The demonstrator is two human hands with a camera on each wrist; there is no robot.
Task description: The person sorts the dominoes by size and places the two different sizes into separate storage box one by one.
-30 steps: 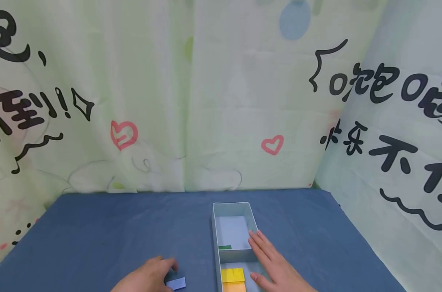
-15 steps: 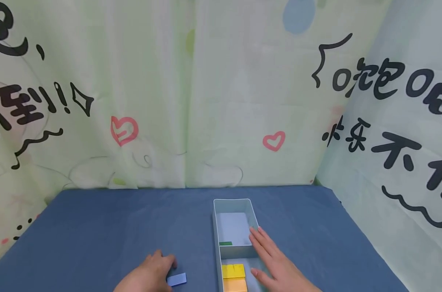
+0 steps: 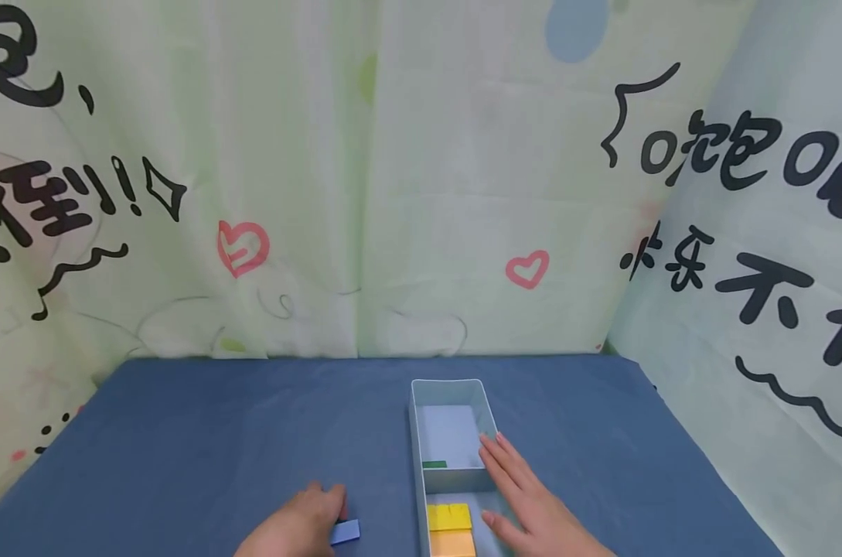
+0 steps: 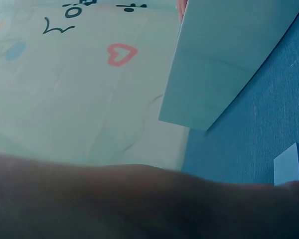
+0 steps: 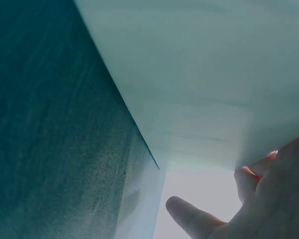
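Observation:
Near the front edge of the head view my left hand (image 3: 294, 522) bends its fingers at a small flat blue block (image 3: 346, 531), pinching its near end; part of the block is hidden behind them. The left wrist view has the same block (image 4: 288, 165) at the right, with a fingertip right at its edge. My right hand (image 3: 532, 503) lies with straight fingers along the right rim of a long pale blue divided box (image 3: 417, 456). Inside the near compartment are a yellow block (image 3: 450, 517) and an orange block (image 3: 452, 543). Part of the box is behind the right hand.
A green piece (image 3: 434, 465) lies in the box's far compartment, against the divider (image 3: 455, 480). Dark blue cloth (image 3: 267, 418) covers the table. Pale curtains (image 3: 309, 193) with writing and hearts stand behind it and to the right.
My left hand's fingers have shifted right and closed in on the blue block, covering more of it. The right hand stays at the box rim. The head view has shifted slightly.

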